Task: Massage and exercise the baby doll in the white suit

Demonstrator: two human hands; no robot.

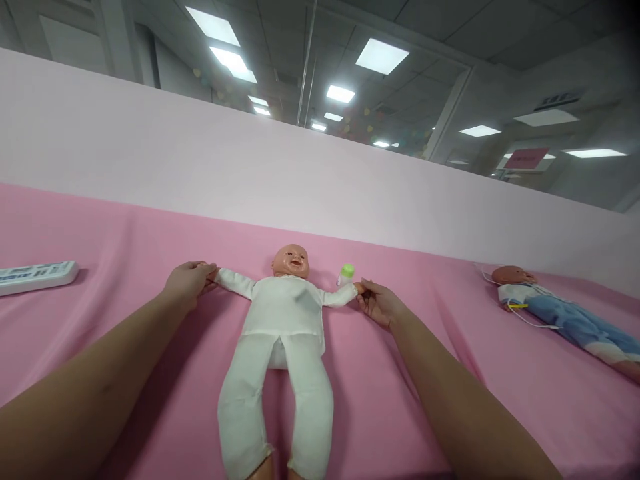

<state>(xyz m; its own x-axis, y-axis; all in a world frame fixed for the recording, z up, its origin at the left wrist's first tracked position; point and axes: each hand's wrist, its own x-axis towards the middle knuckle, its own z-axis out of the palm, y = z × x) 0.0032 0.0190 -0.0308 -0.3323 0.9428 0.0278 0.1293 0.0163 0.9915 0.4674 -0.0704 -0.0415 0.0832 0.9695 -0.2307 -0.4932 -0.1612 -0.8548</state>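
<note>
A pink cloth is spread over the surface, backed by a pale partition with glazing and lit ceiling panels beyond. Between the two hands a baby doll in white is laid on its back — feet nearest, head farthest, arms stretched sideways. The left hand is closed around one doll hand; the right hand pinches the other. Just beyond the right hand a small green-capped bottle is seen. Well right of it a second doll in blue is laid; far left, a white keyed device.
</note>
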